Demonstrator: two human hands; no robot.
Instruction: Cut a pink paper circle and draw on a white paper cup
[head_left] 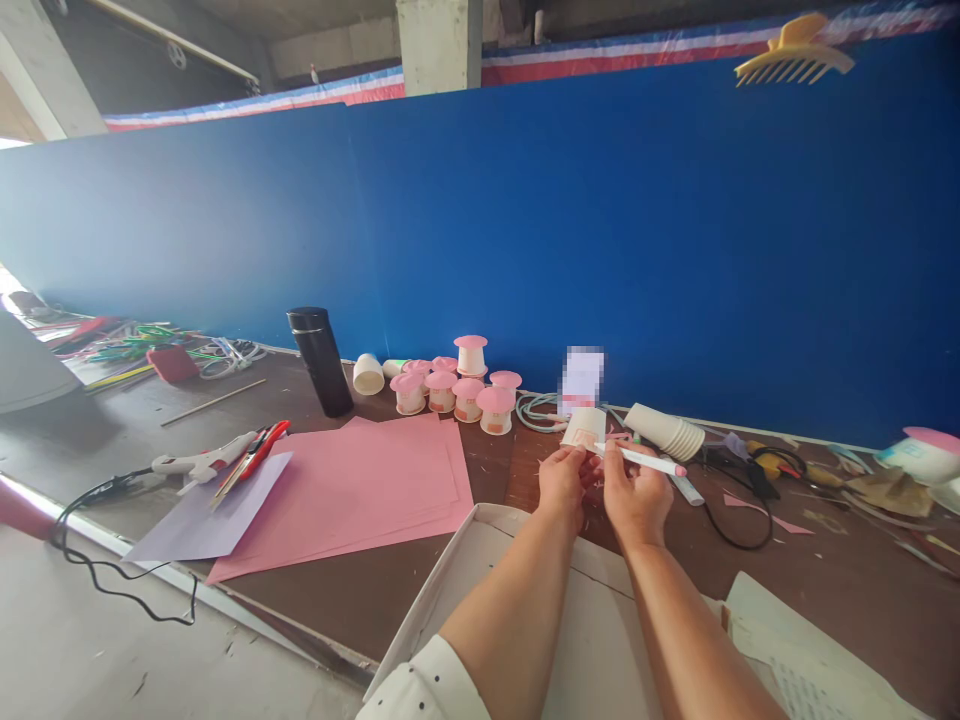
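Note:
A white paper cup (587, 422) with a reddish drawn outline on its side is held in my left hand (561, 484), whose fingers wrap its lower part. My right hand (636, 492) grips a white marker pen (646, 460) with a pink end; its other end meets the cup's side. Just right of the cup lies a stack of nested paper cups (666, 430). Several small cup houses with pink paper roofs (468, 390) stand together to the left, one raised above the others.
Pink paper sheets (367, 480) lie on the brown table, with a glue gun (202, 462) and red-handled tools (259, 452) at left. A black bottle (322, 365) stands behind them. Cables and scraps lie at right. A blue partition (600, 230) closes the back.

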